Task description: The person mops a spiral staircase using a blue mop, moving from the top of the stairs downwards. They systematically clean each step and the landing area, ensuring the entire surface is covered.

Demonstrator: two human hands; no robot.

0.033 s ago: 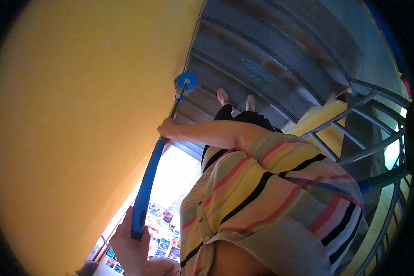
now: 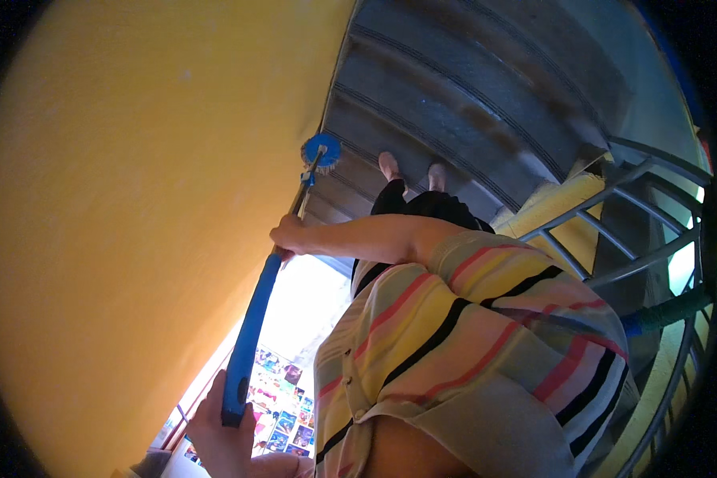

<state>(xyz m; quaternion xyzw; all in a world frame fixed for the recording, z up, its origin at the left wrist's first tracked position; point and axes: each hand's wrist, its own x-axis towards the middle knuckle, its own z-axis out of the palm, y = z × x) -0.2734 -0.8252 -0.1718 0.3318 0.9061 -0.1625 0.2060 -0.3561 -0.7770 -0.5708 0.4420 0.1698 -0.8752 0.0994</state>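
Observation:
A mop with a long blue handle (image 2: 251, 334) and a round blue head (image 2: 320, 151) runs along the foot of the yellow wall, its head resting on a grey stair step (image 2: 454, 103). My right hand (image 2: 285, 233), reaching out from a striped sleeve (image 2: 486, 319), grips the handle about halfway down. My left hand (image 2: 215, 434) holds the handle's upper end at the lower edge of the view. My two bare feet (image 2: 410, 169) stand on a step just right of the mop head.
A large yellow wall (image 2: 135, 199) fills the left side. Dark grey steps with grooved edges rise at the top. A grey metal railing (image 2: 613, 231) runs along the right. A bright opening and colourful pictures (image 2: 283, 398) show below.

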